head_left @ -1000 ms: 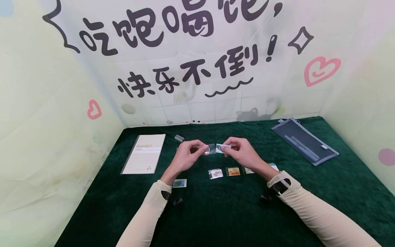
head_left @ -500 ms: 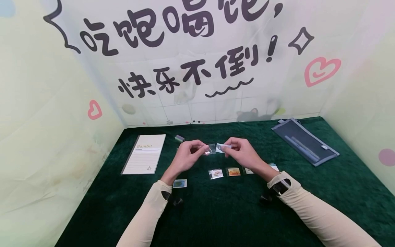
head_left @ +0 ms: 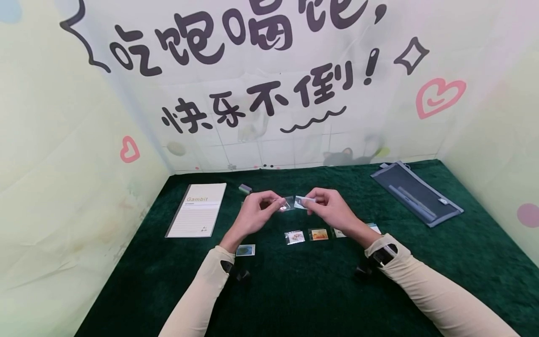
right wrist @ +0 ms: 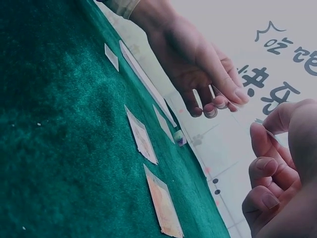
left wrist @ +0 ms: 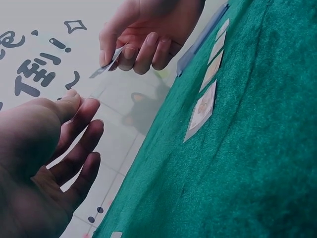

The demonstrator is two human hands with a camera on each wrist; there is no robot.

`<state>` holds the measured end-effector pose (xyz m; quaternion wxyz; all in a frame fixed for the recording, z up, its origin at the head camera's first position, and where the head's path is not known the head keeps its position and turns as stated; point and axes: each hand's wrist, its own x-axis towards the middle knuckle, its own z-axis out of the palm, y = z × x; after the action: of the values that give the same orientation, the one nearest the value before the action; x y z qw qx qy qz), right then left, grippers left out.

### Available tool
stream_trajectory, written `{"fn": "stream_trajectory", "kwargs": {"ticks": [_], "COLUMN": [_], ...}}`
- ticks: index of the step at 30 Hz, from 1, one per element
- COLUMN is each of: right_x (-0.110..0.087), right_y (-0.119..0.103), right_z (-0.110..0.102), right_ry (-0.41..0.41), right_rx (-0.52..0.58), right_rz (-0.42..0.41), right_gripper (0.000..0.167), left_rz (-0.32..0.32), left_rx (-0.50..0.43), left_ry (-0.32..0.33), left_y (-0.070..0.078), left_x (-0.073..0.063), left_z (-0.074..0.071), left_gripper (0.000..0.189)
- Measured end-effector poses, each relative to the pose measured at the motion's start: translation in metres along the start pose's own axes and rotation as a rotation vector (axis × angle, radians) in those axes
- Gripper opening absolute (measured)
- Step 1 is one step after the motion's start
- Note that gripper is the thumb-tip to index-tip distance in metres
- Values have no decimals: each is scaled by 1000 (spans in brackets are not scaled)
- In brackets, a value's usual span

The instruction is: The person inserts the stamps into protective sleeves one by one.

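Observation:
In the head view my left hand [head_left: 258, 211] pinches a small clear plastic sleeve [head_left: 289, 203] between thumb and forefinger. Facing it, my right hand [head_left: 331, 207] pinches a small pale-blue stamp-like card [head_left: 301, 201] by its right end. The card's left edge is close to the sleeve's right edge, and both are above the table. From the left wrist view, the card [left wrist: 106, 64] appears nearly edge-on and the sleeve is hard to make out. My left hand's other fingers [left wrist: 81, 153] are spread and loosely bent. Fingers hide part of both items.
On the green cloth [head_left: 294, 290] lie a sleeved pink-white card [head_left: 294, 237], a sleeved orange card [head_left: 318, 234], others partly under my right wrist, and a blue card [head_left: 245, 250]. Behind are a notebook [head_left: 196, 210], an eraser-like block [head_left: 244, 188] and a mesh zip pouch [head_left: 417, 194].
Both hands stay almost where they were. The clear sleeve's tilt and shine differ slightly from one second ago.

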<state>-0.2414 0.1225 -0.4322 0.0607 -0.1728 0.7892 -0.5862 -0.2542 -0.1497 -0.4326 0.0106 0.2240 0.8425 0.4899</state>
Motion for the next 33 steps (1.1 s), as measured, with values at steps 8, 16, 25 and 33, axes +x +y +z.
{"fn": "stream_trajectory", "kwargs": {"ticks": [8, 16, 25, 33], "right_x": [0, 0, -2, -1], "right_y": [1, 1, 0, 3], "right_z": [1, 0, 4, 4], "right_ry": [-18, -39, -45, -36], "right_rx": [4, 8, -9, -30], "right_rz": [-8, -21, -11, -17], "right_gripper": [27, 28, 27, 30], "left_rz": [0, -9, -15, -42], "left_rx": [-18, -187, -326, -329], "left_ry": [5, -19, -84, -60], "left_y": [0, -1, 4, 4], "left_x": [1, 2, 0, -1], "left_z": [1, 6, 13, 16], "left_gripper": [26, 35, 27, 27]}}
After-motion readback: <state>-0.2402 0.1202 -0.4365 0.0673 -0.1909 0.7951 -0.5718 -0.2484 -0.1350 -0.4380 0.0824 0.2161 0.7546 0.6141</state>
